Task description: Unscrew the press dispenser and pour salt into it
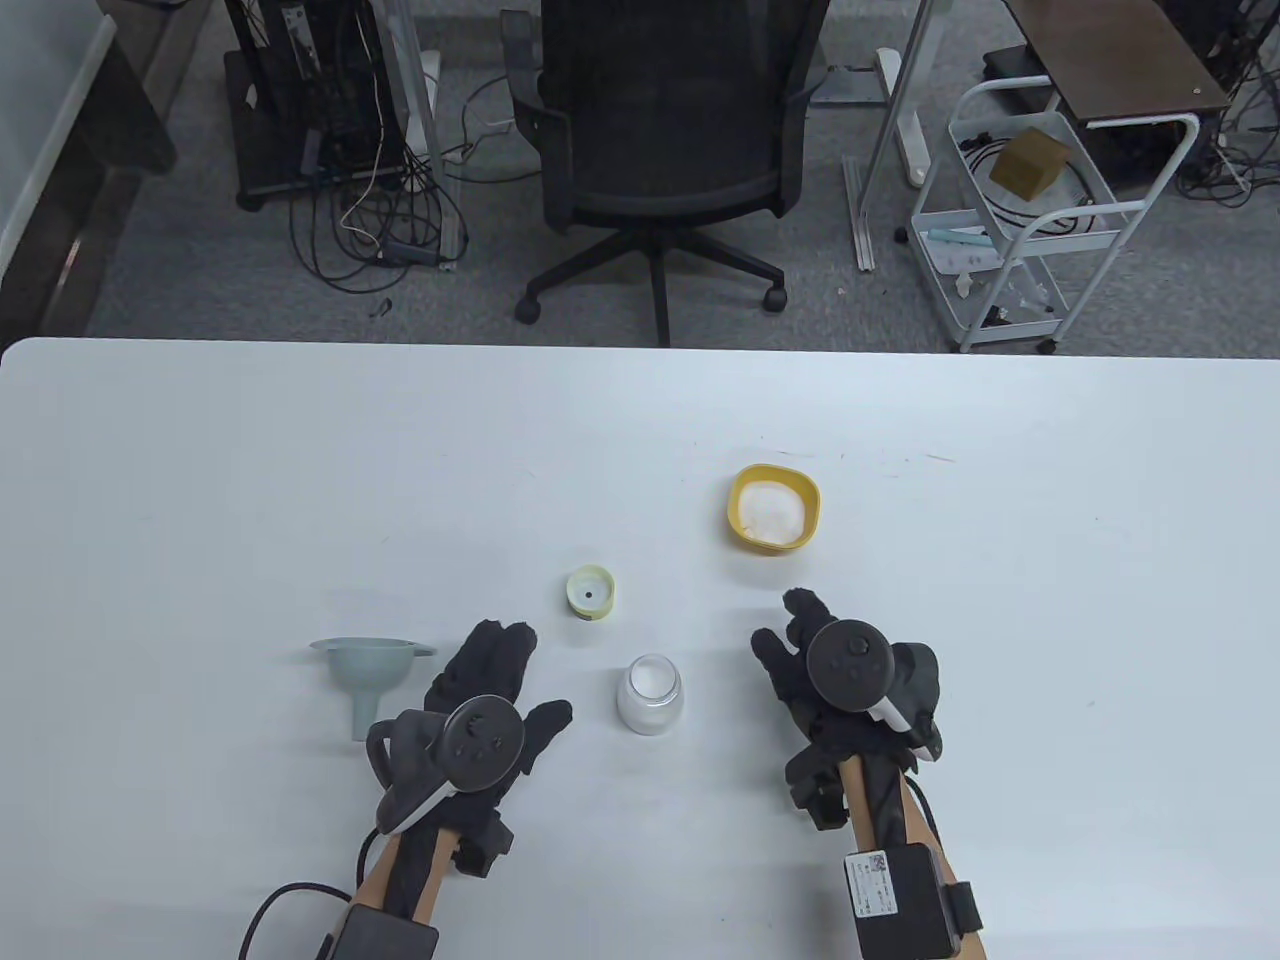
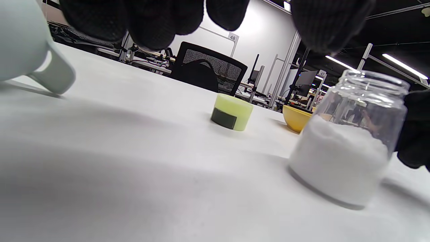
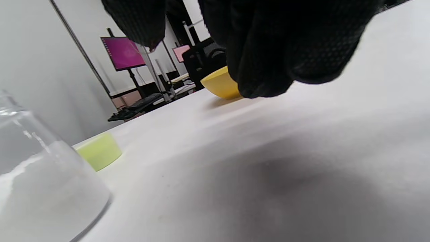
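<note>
An open glass jar (image 1: 650, 696) holding white salt stands upright between my hands; it also shows in the left wrist view (image 2: 349, 144) and the right wrist view (image 3: 40, 188). Its yellow-green press cap (image 1: 589, 591) (image 2: 231, 111) (image 3: 99, 151) lies on the table just beyond the jar. A yellow bowl (image 1: 773, 507) (image 2: 296, 117) (image 3: 220, 84) with salt stands farther right. A grey funnel (image 1: 360, 672) (image 2: 30, 50) lies on its side left of my left hand. My left hand (image 1: 500, 680) is open and empty, left of the jar. My right hand (image 1: 800, 650) is open and empty, right of it.
The white table's (image 1: 200, 480) far edge runs across the middle of the table view. Behind it stand a black office chair (image 1: 665, 130), a white cart (image 1: 1030, 200) and cabling on the floor.
</note>
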Available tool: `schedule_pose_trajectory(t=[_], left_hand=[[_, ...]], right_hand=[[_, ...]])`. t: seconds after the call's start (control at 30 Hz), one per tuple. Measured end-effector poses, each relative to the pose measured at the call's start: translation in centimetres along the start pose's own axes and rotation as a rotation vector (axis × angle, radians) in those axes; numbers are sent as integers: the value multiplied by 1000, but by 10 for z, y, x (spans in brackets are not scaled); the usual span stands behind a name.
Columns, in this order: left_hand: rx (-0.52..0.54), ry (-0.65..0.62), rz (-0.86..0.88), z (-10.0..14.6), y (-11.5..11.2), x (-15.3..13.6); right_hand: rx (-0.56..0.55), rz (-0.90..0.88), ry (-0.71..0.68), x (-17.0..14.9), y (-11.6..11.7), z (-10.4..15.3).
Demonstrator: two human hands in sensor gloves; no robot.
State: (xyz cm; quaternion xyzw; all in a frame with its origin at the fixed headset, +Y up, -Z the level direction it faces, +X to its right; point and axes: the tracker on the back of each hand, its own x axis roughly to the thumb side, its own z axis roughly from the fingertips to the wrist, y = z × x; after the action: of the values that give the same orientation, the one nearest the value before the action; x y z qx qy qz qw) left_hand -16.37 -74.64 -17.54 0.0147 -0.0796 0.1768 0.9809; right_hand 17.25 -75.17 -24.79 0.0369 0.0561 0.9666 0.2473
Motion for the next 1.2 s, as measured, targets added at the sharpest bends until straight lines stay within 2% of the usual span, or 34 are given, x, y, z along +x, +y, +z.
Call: schedule_pose_trajectory(t=[0.13,0.33,0.57,0.8,1.2], left_hand=[[13,5,22,2,3,-4],[6,5,33,1,3,-4],[1,-1,41,-1,1,-4],[0,14,41,-2,0,-5],[-12,-4,27,-4,-6,0]], right_hand=[[3,-44,96,-8,1,-18],[23,-174,226,-23,-4,-64],[-8,-155,298,-30,-7,-100],[-38,-203,379,-32,-6,-117],[-94,-265,505,-31,-2,-127]])
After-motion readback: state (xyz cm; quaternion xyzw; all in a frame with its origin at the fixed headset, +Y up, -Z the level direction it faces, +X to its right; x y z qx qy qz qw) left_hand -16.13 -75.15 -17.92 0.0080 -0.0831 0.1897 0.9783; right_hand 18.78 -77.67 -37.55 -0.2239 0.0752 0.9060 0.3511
